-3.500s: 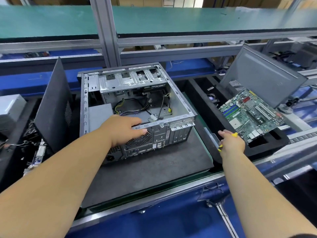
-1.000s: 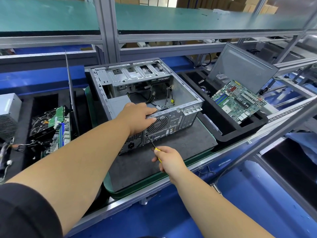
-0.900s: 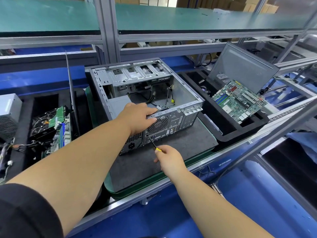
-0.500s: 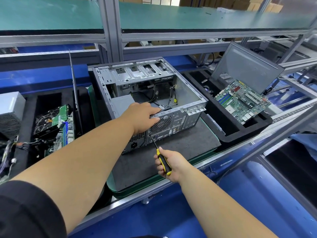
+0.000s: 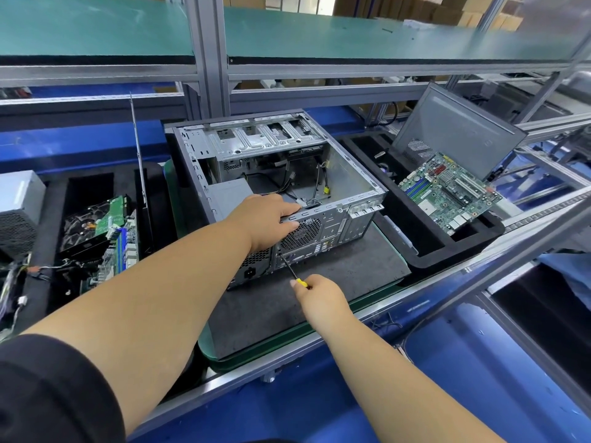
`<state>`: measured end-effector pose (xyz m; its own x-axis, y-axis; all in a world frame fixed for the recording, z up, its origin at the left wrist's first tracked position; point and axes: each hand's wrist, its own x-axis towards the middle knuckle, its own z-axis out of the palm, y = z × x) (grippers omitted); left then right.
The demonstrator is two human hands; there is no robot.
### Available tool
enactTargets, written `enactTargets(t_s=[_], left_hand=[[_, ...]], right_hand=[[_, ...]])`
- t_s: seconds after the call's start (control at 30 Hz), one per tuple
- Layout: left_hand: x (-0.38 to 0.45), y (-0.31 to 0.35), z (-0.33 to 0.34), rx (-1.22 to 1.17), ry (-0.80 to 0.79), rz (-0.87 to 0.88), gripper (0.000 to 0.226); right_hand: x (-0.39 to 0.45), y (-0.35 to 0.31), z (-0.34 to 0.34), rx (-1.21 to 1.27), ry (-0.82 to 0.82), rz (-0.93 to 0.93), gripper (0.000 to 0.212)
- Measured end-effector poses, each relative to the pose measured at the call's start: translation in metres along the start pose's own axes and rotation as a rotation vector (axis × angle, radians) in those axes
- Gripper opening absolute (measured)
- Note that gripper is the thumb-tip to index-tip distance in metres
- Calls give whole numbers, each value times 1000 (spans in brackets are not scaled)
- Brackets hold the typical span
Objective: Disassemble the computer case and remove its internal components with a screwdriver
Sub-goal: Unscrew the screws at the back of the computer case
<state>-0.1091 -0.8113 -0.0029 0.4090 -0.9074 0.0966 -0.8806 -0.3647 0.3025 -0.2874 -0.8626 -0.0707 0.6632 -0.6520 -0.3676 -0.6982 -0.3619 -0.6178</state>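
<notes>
At far left, a grey power supply unit [image 5: 17,209] sits beside a black foam tray [image 5: 48,219] containing circuit boards [image 5: 116,238]. At centre, the computer case [image 5: 287,174] lies open side up on a dark mat [image 5: 351,266]. The left hand [image 5: 268,219] grips the case's near top rail, fingers curled over the edge. The right hand [image 5: 319,297] grips the yellow-handled screwdriver [image 5: 292,271], its tip against the case's rear panel below the fan grille. At right, a motherboard [image 5: 447,193] rests in a second foam tray [image 5: 447,254] against a grey side panel [image 5: 457,129].
</notes>
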Motion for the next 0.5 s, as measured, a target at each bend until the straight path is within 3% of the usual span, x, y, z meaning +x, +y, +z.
enactTargets(t_s=[0.1,0.17,0.37,0.5], left_hand=[[0,-1,2,1,-4,2,44],[0,-2,3,27,3,4,44],[1,-2,5,55,-4,19,43],[3,-1,6,85,-12,39,43]], right_hand=[[-3,-4,-6,535,-199,295,42],[-6,-1,-11,742,-298,376,44],[-11,7,-13,865,-348,406,41],[-6,7,-5,801,-302,373,42]])
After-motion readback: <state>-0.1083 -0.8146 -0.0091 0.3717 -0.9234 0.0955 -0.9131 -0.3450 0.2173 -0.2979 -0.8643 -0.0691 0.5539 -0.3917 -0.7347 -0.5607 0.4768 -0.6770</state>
